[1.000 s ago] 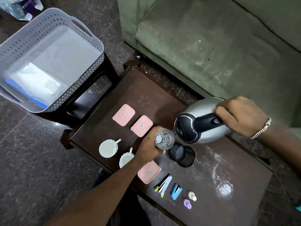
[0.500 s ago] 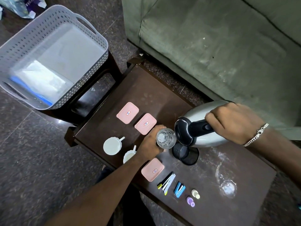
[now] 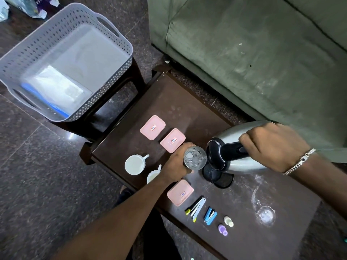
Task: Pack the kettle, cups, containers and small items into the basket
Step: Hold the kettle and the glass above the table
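Observation:
My right hand (image 3: 272, 145) grips the black handle of the steel kettle (image 3: 242, 164), held tilted above the dark table (image 3: 187, 109) with its black lid end toward a clear glass (image 3: 194, 159). My left hand (image 3: 176, 166) is wrapped around that glass. Three pink lidded containers (image 3: 152, 127), (image 3: 172, 140), (image 3: 179, 192) and two white cups (image 3: 134, 164), (image 3: 153, 176) stand on the table. The grey perforated basket (image 3: 105, 44) sits on a stool at upper left, holding a white and blue packet.
A black mesh cup (image 3: 222, 180) stands under the kettle. Nail clippers (image 3: 196, 206), a blue stapler (image 3: 210, 215), two small bottles (image 3: 228, 221) and a second clear glass (image 3: 265, 215) lie near the table's front. A green sofa (image 3: 253, 53) borders the table's far side.
The kettle has swung left and down toward the glass in my left hand. The view has shifted slightly; the left hand keeps its hold.

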`<state>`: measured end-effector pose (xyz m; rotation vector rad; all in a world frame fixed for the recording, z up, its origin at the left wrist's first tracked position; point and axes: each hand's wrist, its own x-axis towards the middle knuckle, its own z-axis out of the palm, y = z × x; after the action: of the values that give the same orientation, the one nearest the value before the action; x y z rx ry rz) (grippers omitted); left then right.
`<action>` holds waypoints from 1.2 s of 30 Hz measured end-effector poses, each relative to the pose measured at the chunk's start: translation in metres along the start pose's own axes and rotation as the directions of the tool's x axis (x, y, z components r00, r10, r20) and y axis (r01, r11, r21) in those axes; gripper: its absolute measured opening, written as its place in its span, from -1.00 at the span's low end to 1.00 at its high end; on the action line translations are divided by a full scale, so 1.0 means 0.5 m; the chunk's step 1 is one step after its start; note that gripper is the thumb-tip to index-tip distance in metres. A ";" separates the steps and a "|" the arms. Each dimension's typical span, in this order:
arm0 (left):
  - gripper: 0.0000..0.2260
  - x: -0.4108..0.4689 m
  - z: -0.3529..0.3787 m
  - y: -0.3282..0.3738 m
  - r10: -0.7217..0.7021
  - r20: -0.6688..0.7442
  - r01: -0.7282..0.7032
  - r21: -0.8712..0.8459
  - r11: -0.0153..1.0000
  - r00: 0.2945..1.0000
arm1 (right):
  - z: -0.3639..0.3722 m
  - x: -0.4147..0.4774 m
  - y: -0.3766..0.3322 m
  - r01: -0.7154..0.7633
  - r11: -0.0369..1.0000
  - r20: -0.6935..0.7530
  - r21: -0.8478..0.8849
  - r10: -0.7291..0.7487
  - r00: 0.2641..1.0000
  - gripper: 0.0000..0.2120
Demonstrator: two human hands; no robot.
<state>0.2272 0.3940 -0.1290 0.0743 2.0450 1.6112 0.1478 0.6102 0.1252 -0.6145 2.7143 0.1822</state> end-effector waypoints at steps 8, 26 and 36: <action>-0.25 0.000 -0.013 0.008 0.010 0.042 -0.012 0.044 0.999 0.999 | 0.003 -0.003 -0.003 -0.004 1.000 -0.024 -0.030 0.003 1.000 -0.60; -0.18 -0.004 -0.028 0.015 0.012 0.104 -0.021 0.088 0.996 0.995 | 0.007 -0.010 -0.012 0.003 0.998 -0.079 -0.059 -0.007 0.997 -0.60; -0.02 -0.014 -0.034 0.017 -0.082 0.139 0.067 0.112 0.991 0.987 | 0.005 -0.012 -0.015 -0.031 0.994 -0.050 -0.104 0.026 0.998 -0.54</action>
<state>0.2234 0.3788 -0.1163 0.1461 1.9982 1.4093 0.1571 0.6062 0.1245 -0.6177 2.7750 0.3223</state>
